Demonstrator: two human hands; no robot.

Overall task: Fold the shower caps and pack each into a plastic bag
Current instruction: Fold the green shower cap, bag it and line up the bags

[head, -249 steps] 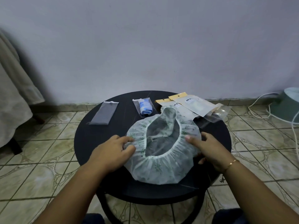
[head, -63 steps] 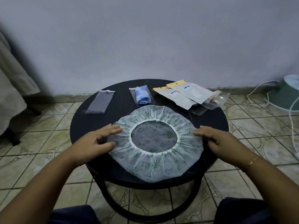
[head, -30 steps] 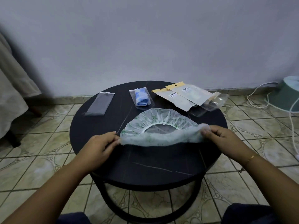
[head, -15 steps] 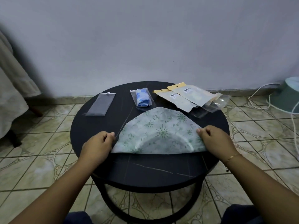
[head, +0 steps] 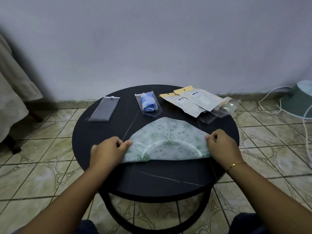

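Left hand [head: 108, 152] and right hand [head: 222, 146] each pinch a corner of the folded shower cap [head: 166, 142], hiding its ends.

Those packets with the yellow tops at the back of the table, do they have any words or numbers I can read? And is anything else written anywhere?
Front yellow-topped packet: white barcode sticker, print too small to read.
Back yellow-topped packet: white barcode sticker, also too small to read.
Shower cap: green flower and butterfly pattern only, no words.
Bag with the blue cap: no text visible.
Nothing can be read anywhere.
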